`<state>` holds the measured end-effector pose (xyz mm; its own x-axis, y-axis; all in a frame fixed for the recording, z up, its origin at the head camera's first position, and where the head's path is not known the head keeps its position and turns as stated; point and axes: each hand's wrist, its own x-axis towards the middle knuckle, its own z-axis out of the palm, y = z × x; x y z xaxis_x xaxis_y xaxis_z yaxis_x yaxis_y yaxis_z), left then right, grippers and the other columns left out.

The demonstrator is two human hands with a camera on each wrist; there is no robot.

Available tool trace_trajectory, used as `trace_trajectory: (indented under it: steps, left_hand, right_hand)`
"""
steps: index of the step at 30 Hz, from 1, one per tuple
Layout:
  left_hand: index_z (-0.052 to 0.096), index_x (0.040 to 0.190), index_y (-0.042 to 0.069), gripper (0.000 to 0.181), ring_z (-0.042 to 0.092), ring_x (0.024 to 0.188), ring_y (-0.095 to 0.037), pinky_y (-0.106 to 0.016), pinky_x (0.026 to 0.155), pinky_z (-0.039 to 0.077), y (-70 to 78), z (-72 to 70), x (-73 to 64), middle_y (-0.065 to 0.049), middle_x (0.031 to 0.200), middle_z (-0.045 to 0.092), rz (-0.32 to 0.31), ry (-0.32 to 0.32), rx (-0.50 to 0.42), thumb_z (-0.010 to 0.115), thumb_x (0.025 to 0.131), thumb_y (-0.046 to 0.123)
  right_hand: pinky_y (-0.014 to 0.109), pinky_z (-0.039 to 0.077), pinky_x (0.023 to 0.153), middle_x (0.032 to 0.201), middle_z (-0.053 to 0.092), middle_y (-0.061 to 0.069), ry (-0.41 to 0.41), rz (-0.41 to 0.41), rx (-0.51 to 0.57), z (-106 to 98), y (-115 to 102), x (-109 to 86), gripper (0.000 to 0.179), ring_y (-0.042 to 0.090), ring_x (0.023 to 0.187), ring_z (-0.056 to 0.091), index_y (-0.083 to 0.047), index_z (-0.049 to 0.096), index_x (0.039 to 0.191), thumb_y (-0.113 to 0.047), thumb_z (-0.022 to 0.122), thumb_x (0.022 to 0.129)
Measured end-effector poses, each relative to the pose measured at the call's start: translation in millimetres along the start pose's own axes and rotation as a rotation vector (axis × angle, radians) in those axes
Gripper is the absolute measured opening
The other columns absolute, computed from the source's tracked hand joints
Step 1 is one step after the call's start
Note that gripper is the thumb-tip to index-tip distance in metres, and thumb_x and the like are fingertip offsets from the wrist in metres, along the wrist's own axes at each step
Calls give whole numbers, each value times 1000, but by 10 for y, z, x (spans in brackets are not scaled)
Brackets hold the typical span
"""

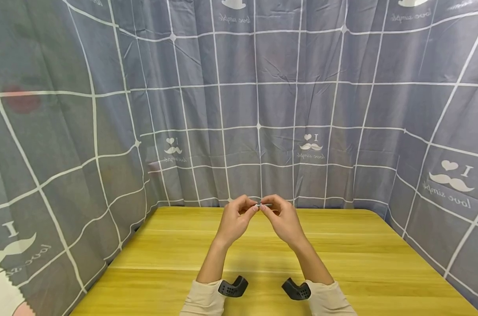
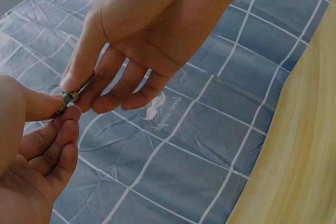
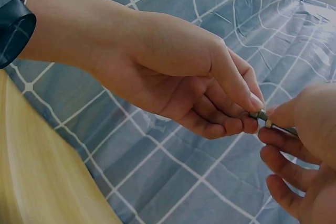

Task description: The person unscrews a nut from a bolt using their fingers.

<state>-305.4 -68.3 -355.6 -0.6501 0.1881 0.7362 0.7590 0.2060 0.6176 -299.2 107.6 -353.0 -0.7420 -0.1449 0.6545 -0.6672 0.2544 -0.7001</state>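
A small metal bolt (image 1: 258, 205) is held between both hands above the table's far edge. My left hand (image 1: 234, 218) pinches one end of it between thumb and fingers. From the other side my right hand (image 1: 285, 219) pinches it too, so the fingertips of the two hands almost meet. Close up in the right wrist view, a nut-like collar (image 3: 268, 123) sits around the metal, and a thin shank runs towards the right hand (image 3: 310, 156). The left wrist view shows ridged threads by the left thumb. Fingertips hide both ends in part.
Below the hands lies a yellow wood-grain table (image 1: 164, 250). A grey curtain (image 1: 278, 105) with white grid lines hangs behind it and along both sides. Black wrist mounts (image 1: 233, 287) sit at both sleeve cuffs.
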Motion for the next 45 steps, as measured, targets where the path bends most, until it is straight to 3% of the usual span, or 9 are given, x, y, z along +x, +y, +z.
trace_trajectory:
  steps: [4,11,16,22,29,36,41,45]
  left_hand:
    - [69,96,-5,5,68,82,-32,-40,78,56,68,12,9,-18,94,73,-11,6,13,65,99,-4]
    - [67,93,-8,5,68,81,-33,-43,79,56,436,-46,-21,-20,91,72,3,20,-4,65,97,-9]
    - [67,93,-8,5,68,80,-34,-44,79,56,450,-46,-32,-20,90,72,17,31,-2,65,96,-10]
    - [68,92,-7,5,68,82,-37,-45,80,57,450,-38,-34,-19,92,72,10,30,0,66,96,-10]
    - [68,96,-11,4,68,84,-40,-49,82,56,445,-46,-32,-25,93,71,5,4,-12,65,97,-9]
    - [69,96,-9,4,68,83,-38,-45,80,56,427,-55,-31,-22,92,72,-4,14,-5,65,97,-8]
    - [69,97,-10,5,68,83,-37,-46,80,55,428,-60,-30,-23,93,71,2,5,-1,64,98,-8]
    - [69,97,-10,5,67,80,-34,-42,79,55,422,-66,-32,-21,91,72,-7,3,2,65,97,-8]
  right_hand:
    - [46,56,89,111,71,7,-11,-3,18,-5,-12,6,14,25,104,70,-5,71,113,-5,71,99]
    - [42,55,87,108,73,8,-5,63,34,-13,-6,-13,20,30,99,70,-3,73,117,-16,68,103]
    - [42,56,89,110,73,9,-24,29,44,-21,13,-14,16,30,102,70,-3,73,115,-11,68,102]
    - [46,54,91,121,69,11,-37,41,67,-20,17,-13,32,28,110,67,-6,66,130,-15,72,100]
    - [45,54,88,109,73,7,-3,48,36,-34,7,-20,14,31,101,69,-5,74,113,-12,70,101]
    - [50,53,94,120,70,10,-14,30,55,-21,20,-9,26,29,111,67,-5,69,124,-14,71,100]
    - [45,54,90,111,73,5,-9,40,18,-26,29,-9,18,24,102,68,-4,74,115,-14,69,101]
    - [48,54,93,112,72,9,-23,22,24,-25,24,1,18,28,106,68,-4,72,115,-10,73,98]
